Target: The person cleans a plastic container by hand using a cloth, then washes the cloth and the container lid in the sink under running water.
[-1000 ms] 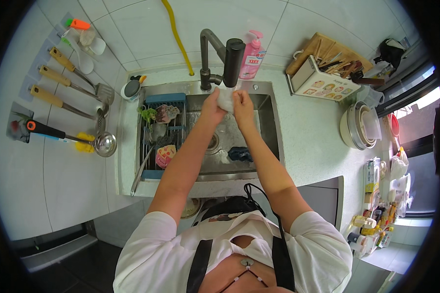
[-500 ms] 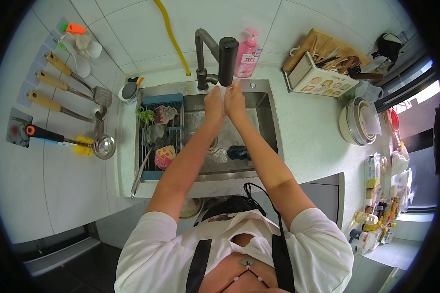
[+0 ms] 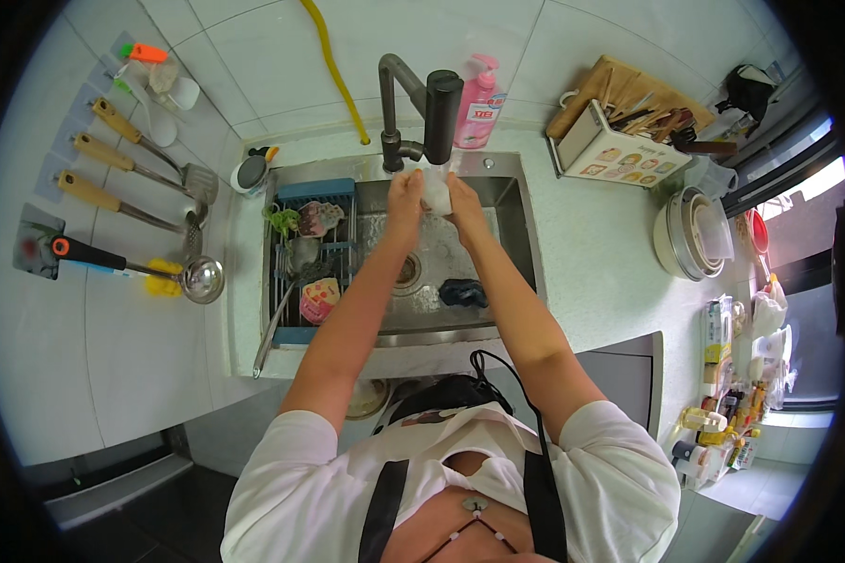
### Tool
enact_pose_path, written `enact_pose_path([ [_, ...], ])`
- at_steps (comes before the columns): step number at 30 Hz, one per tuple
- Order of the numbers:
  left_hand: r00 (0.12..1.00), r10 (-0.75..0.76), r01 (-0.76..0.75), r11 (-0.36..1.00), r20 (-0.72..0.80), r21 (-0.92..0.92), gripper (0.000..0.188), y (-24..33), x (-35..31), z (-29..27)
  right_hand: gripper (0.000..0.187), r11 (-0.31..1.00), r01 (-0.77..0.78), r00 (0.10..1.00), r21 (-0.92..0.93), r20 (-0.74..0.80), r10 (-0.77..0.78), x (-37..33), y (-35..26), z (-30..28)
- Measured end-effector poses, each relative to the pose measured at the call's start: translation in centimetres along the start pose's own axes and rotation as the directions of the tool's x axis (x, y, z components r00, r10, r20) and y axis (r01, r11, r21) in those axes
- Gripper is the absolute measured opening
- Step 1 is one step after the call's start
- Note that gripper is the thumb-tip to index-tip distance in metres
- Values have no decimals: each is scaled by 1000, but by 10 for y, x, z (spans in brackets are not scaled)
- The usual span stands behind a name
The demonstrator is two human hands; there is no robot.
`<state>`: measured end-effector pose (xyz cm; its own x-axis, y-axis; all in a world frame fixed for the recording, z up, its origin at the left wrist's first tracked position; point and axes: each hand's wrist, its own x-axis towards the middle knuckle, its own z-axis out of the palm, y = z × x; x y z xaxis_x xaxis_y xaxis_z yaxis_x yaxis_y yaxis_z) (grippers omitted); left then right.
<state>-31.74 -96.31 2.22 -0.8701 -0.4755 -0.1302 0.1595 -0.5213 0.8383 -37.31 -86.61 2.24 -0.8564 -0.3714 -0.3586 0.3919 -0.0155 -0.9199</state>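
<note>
Under the dark faucet (image 3: 441, 117), my two hands are held close together over the sink (image 3: 486, 225). Between them shows a small whitish thing (image 3: 436, 192), whose kind I cannot make out; running water may blur it. My left hand (image 3: 406, 199) grips its left side with bent fingers. Against its right side, my right hand (image 3: 464, 199) is closed too, fingertips partly hidden. A dark wet crumpled cloth (image 3: 463, 293) lies on the sink floor, nearer me, to the right of the drain (image 3: 407, 270).
A blue drying rack (image 3: 314, 190) on the sink's left side holds patterned cloths and a long-handled utensil. Behind the sink stands a pink pump bottle (image 3: 480, 105). A utensil holder (image 3: 620, 150) and stacked bowls (image 3: 678, 235) are at right. Ladles and spatulas (image 3: 113, 155) hang left.
My hands have moved slightly apart, and the whitish thing now shows between them. The drain has come into view beside my left forearm.
</note>
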Motion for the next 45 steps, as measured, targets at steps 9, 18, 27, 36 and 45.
enact_pose_path([
  [9, 960, 262, -275, 795, 104, 540, 13, 10, -5, -18, 42, 979, 35, 985, 200, 160, -68, -15, -10, -3],
  [18, 813, 575, -406, 439, 97, 801, 13, -1, -8, -28, 35, 747, -149, 987, 647, 146, 70, -19, -21, 6],
  [27, 929, 329, -210, 843, -168, 495, 11, -17, -1, -50, 33, 764, -222, 903, 606, 424, -75, -14, -27, 12],
  [36, 993, 46, -11, 954, -110, 300, 18, -20, 16, -45, 23, 986, -127, 952, 103, 293, 92, -8, -41, 41],
  [45, 991, 136, -104, 688, 13, 718, 20, -8, 23, -33, 32, 649, 203, 942, -733, -34, -334, -21, -66, 61],
])
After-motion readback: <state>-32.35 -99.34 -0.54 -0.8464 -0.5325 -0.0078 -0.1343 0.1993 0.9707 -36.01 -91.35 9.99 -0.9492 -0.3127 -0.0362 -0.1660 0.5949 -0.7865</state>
